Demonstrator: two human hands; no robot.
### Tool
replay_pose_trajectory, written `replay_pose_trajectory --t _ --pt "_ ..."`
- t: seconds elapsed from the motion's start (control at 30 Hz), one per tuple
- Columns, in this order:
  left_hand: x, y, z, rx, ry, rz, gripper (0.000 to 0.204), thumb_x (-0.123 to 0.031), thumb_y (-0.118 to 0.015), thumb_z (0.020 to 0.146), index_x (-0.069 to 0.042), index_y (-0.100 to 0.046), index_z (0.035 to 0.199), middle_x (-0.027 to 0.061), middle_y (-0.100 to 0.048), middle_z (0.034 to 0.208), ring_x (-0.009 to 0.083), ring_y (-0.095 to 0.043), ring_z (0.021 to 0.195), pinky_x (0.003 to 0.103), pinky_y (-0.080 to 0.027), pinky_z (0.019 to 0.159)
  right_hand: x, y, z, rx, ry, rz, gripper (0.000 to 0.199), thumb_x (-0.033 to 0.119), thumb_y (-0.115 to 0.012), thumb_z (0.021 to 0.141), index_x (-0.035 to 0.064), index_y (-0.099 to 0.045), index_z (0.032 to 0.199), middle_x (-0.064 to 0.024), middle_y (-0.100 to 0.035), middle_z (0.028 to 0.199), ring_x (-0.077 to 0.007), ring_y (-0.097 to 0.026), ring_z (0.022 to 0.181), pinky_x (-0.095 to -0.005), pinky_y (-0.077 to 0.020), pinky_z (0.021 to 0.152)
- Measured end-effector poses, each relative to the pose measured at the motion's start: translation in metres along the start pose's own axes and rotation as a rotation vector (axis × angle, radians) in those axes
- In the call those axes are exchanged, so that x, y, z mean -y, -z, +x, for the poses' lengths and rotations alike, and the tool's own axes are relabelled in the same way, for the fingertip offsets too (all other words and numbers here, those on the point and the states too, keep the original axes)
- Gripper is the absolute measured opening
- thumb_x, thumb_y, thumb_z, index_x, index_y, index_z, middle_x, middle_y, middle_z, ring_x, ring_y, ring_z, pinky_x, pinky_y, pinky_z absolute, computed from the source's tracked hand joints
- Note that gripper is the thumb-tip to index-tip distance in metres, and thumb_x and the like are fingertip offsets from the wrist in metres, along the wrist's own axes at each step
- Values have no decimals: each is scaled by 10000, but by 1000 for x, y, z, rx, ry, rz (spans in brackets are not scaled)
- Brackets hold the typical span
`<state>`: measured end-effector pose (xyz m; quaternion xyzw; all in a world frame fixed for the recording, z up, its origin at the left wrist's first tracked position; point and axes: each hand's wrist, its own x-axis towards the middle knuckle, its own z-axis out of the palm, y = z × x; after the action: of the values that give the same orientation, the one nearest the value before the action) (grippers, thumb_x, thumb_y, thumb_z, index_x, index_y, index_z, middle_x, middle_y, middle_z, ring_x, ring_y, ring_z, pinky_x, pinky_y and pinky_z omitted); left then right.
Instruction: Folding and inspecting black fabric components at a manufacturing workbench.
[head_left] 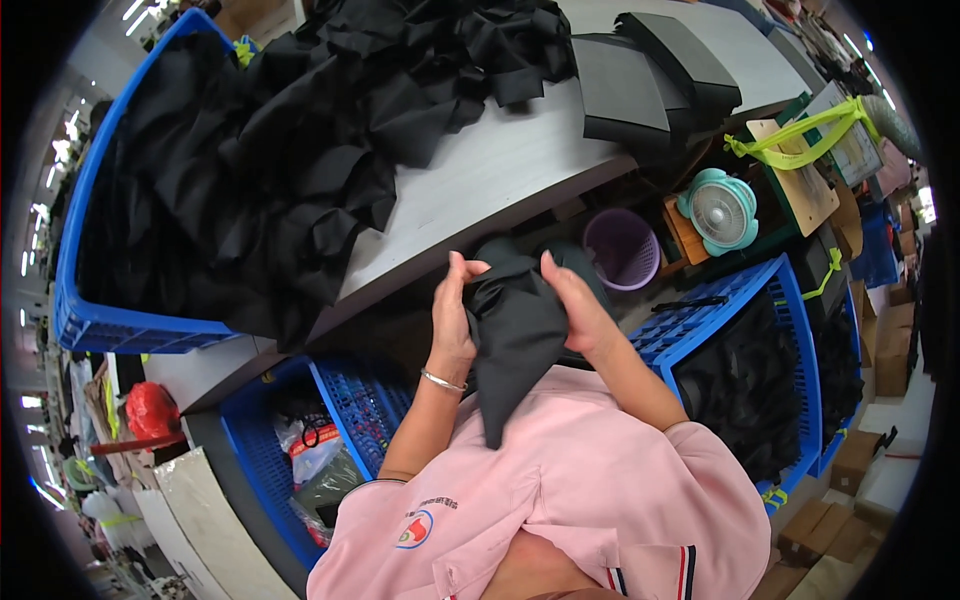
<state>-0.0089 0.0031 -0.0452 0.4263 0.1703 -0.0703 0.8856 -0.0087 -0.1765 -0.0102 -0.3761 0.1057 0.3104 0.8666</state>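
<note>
Black fabric piece [515, 335], creased, limp.

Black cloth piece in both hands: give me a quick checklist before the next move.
1. Left hand grips the black cloth piece: ok.
2. Right hand grips its other edge: ok.
3. Cloth hangs free of the table: ok.
4. Cloth fully unfolded: not ok, it is bunched between the hands.
5. Pile of black pieces sits steady on the table: ok.
6. Blue crate at the right has room: cannot tell.
</note>
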Motion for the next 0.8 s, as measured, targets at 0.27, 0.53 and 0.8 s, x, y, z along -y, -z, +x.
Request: replay_pose_trajectory --t 0.27,0.53,0.8 --pt "54 26 -12 531 631 -509 389 -250 -508 1014 50 -604 1242 150 -670 1203 259 -641 1140 411 -484 1044 -22 18 51 55 137 -414 321 355 -590 1000 101 -635 810 43 -589 671 -44 -570 616 -217 -472 554" --pt "109 -36 57 1434 -576 -618 827 -523 -680 882 -52 -394 1498 100 -495 1440 218 -445 1291 385 -284 1119 -86 45 52 -65 45 -288 275 309 -606 996 45 -634 924 -8 -624 760 -90 -592 652 -241 -482 605" --pt "22 -114 52 255 -150 87 573 -453 -271 1073 -225 -177 1590 36 -118 1663 252 -203 1500 351 -177 1184 -52 75 21 -281 286 -437 259 262 -576 1007 8 -619 983 -41 -647 846 -105 -602 694 -242 -490 653"
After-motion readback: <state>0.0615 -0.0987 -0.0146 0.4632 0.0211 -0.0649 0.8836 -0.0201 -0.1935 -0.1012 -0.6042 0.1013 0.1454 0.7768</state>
